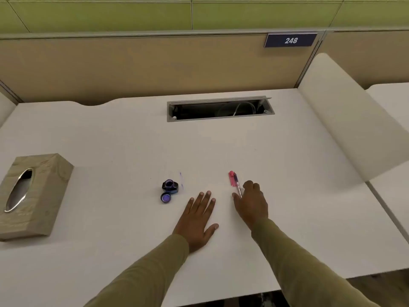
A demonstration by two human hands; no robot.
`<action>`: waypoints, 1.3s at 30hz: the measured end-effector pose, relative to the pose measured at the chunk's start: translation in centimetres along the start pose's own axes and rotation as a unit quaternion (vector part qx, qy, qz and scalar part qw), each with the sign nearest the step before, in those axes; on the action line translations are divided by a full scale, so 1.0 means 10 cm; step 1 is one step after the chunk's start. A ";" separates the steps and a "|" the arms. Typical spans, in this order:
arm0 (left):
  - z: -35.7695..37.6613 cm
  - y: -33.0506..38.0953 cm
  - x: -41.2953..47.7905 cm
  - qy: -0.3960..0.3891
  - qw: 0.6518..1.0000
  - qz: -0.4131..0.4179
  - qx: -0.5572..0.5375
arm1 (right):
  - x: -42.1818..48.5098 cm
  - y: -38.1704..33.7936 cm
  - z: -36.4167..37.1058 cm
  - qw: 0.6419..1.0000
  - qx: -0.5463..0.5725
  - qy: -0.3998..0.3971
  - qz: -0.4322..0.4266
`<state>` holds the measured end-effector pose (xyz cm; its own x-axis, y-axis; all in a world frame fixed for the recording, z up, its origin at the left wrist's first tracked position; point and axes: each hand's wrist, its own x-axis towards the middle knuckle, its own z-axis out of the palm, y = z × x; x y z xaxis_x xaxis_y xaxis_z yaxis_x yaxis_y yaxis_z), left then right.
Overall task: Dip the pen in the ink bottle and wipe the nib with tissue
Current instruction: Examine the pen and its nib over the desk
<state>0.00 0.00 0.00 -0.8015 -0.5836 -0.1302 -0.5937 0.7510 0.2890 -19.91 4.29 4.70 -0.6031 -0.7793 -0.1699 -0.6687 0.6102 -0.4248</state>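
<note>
A small dark blue ink bottle [169, 185] stands uncapped on the white desk, its round cap [166, 198] lying just in front of it. A pink and clear pen [234, 181] lies to the right, its near end under my right hand [252, 202]. That hand curls over the pen's lower end, fingers bent around it while the pen still rests on the desk. My left hand [198, 218] lies flat and open on the desk between bottle and pen, holding nothing. A wood-patterned tissue box [33, 193] sits at the far left.
A thin pale blue ink streak [181, 180] marks the desk right of the bottle. An open cable hatch [220, 109] is set into the desk at the back. A white side divider [345, 116] rises on the right; a partition wall stands behind.
</note>
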 end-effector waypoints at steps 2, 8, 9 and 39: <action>0.00 0.01 0.01 0.008 1.000 -0.002 0.006 | 0.02 0.01 -0.01 1.000 0.006 -0.005 0.010; 0.03 0.01 0.02 0.009 0.999 -0.007 0.030 | 0.13 0.06 0.03 1.000 0.003 -0.006 0.000; 0.03 0.01 0.02 0.009 1.000 -0.011 0.027 | 0.14 0.07 0.04 1.000 0.002 -0.006 0.000; -1.21 0.49 0.00 0.206 0.699 -0.271 -0.629 | -0.62 -0.52 -0.58 0.860 0.441 -0.252 -0.051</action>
<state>-2.09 -0.06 12.89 -0.2409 -0.9114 -0.3338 -0.0623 -0.3287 0.9424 -15.23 6.73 13.12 -0.1475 -0.9211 -0.3602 0.0161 0.3619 -0.9321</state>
